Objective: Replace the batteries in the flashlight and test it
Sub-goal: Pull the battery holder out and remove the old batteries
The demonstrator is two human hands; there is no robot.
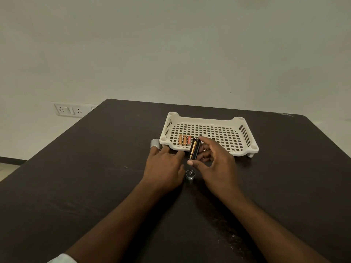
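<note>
Head view: the right hand [214,164] holds the black battery holder [194,150] off the worktop [95,168], thumb at its near end and curled fingers [206,141] at its far end, pinching it lengthwise; one gold-coloured cell shows in the slot facing the camera; how many other slots are filled I cannot tell. The left hand [163,168] lies palm down at 9 o'clock of the holder, its fingers loosely spread and straight, holding nothing. Its fingertips lie over the silver flashlight body [156,143], which rests on the worktop touching the near left corner of the white basket [245,147]; whether they press on it I cannot tell. Three loose batteries [184,139] lie side by side in the basket, at 11 o'clock of the holder; the end cap [190,174] stands on the worktop at 6 o'clock of it.

The step in hand looks like loading or emptying the holder; to do it well, steady the holder by its ends, leaving the slots free; match each cell's flat end to the spring; seat each cell fully; keep used and fresh cells apart.
</note>
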